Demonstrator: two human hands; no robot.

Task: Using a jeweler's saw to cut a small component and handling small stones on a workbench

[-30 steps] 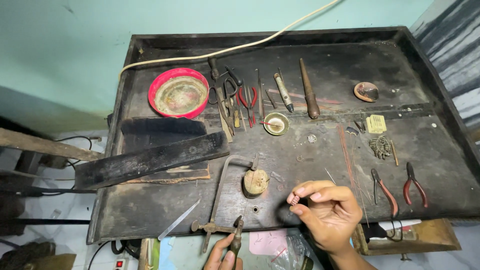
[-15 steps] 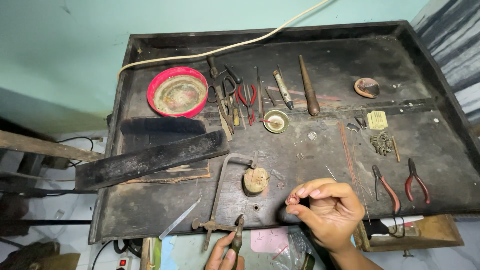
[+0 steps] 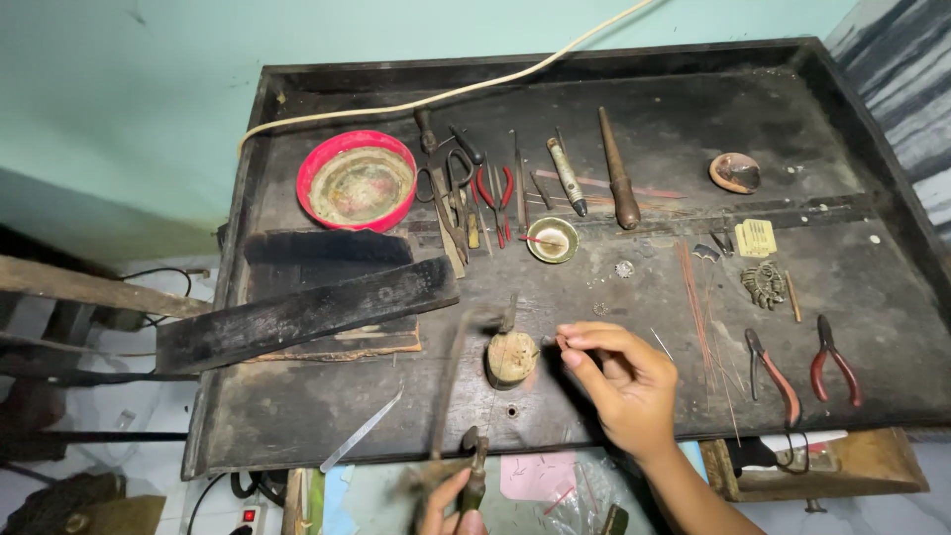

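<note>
A jeweller's worn black counter [image 3: 297, 436], photographed from above: the right hand [image 3: 622, 381] hovers near the front edge, its fingers [image 3: 580, 342] pinched narrow on something thin and reddish, too small to make out, held just beside the round wooden peg [image 3: 512, 359] that stands near the middle of the front edge. The left hand [image 3: 451, 505], cut off at the bottom of the view, is closed round the handle of a saw frame [image 3: 451, 396], whose bow rises toward the peg and is blurred.

Doing this well looks a matter of bracing the pinched piece firmly against the peg, with the frame held square to it and the fingertips out of the blade's line.

Back from the hands, a red bowl [image 3: 357, 181] sits toward the rear left corner, a small brass cup [image 3: 552, 239] near the middle, and two red-handled pliers [image 3: 800, 362] by the front right edge.

The blade itself cannot be made out, and most of the left hand lies out of view.
</note>
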